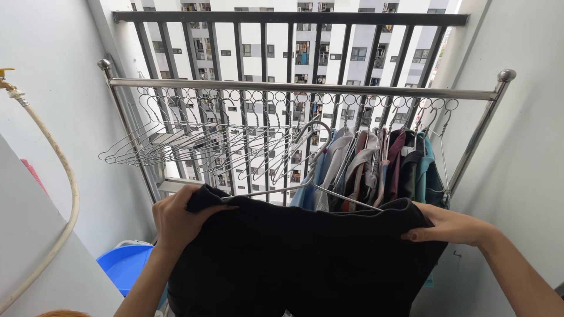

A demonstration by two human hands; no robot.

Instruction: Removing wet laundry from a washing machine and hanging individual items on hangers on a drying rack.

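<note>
At the far left of the frame a pale hose (pixel 64 194) curves down the wall, with a blue tub (pixel 126 265) at lower left. The left hand (pixel 176 220) grips 1 shoulder of a black garment (pixel 299 264), fingers curled over the cloth. A metal hanger (pixel 305 176) pokes from its collar. The right hand (pixel 449 226) pinches the other shoulder. Behind, upper centre, a drying rack (pixel 305 88) holds empty hangers (pixel 194 147) and, to the right, hung clothes (pixel 376 167).

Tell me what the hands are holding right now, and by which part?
Both hold one black garment by its top edge: left hand at one shoulder corner, right hand at the other. A metal hanger sits inside it.
</note>
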